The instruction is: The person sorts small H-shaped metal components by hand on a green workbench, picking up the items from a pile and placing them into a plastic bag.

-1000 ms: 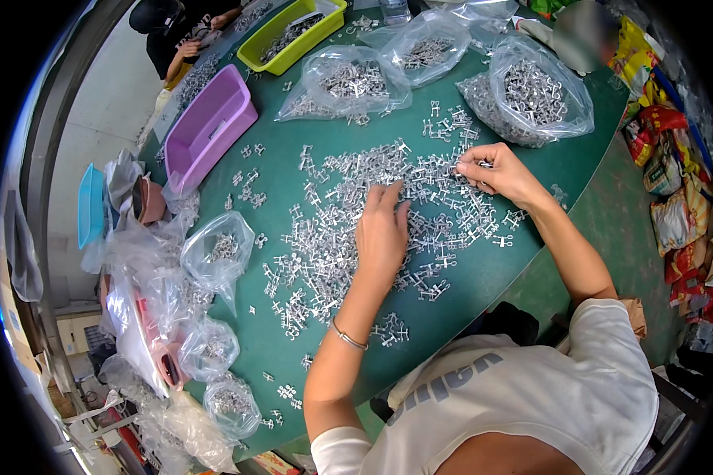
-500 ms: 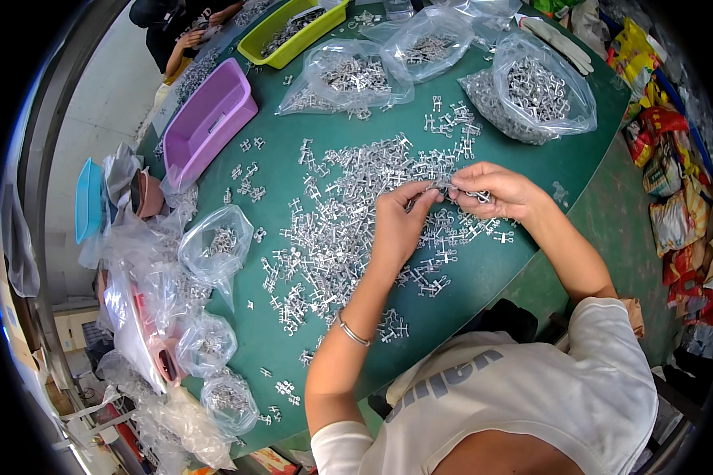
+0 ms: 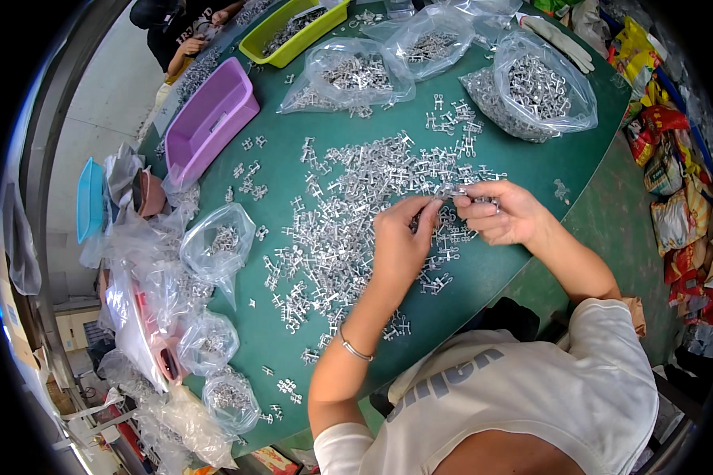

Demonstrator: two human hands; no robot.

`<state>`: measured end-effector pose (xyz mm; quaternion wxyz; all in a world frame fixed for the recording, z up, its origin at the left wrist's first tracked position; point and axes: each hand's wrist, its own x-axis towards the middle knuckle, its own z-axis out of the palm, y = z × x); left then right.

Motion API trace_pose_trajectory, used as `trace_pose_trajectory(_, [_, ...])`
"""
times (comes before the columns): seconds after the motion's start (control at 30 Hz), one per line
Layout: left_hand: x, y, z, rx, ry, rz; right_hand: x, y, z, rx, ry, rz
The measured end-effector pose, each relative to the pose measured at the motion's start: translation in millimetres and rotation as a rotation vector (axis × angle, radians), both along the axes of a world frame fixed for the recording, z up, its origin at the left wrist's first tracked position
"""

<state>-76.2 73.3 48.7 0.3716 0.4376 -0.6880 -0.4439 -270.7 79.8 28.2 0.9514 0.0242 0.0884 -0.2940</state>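
Note:
Over the right side of a spread pile of small silver metal hook-shaped pieces, my two hands meet at the fingertips. My left hand, with a bracelet on its wrist, is closed in a pinch on a small silver metal piece. From the other side my right hand pinches at the same spot, its other fingers curled in. A bit of metal also shows among the right hand's curled fingers. Fingers hide most of what is held, so its exact shape is unclear.
The green table holds clear bags of metal pieces, including a large one at the far right. A purple bin and a yellow-green bin stand far left. Plastic bags line the left edge. Another person works beyond.
My right hand has turned slightly and lowered, its fingers curling more. My left hand has shifted slightly downward. Both still meet at the fingertips over the pile.

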Motion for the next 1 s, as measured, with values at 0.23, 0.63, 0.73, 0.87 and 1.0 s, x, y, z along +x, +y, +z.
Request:
trace_pose_trajectory(0.23, [2, 7, 12, 0.519, 0.428, 0.08, 22, 26, 9, 0.112, -0.175, -0.149])
trace_pose_trajectory(0.63, [2, 19, 18, -0.041, 0.069, 0.153, 18, 24, 28, -0.345, 0.56, -0.278])
trace_pose_trajectory(0.73, [3, 21, 21, 0.115, 0.143, 0.173, 26, 30, 38, -0.55, 0.827, -0.405])
trace_pose_trajectory(0.87, [2, 25, 18, -0.054, 0.12, 0.194, 33, 31, 35, -1.089, 1.352, -0.682])
trace_pose_trajectory(1.0, [4, 27, 21, -0.053, 0.072, 0.195, 35, 34, 34, -1.521, 1.766, -0.937])
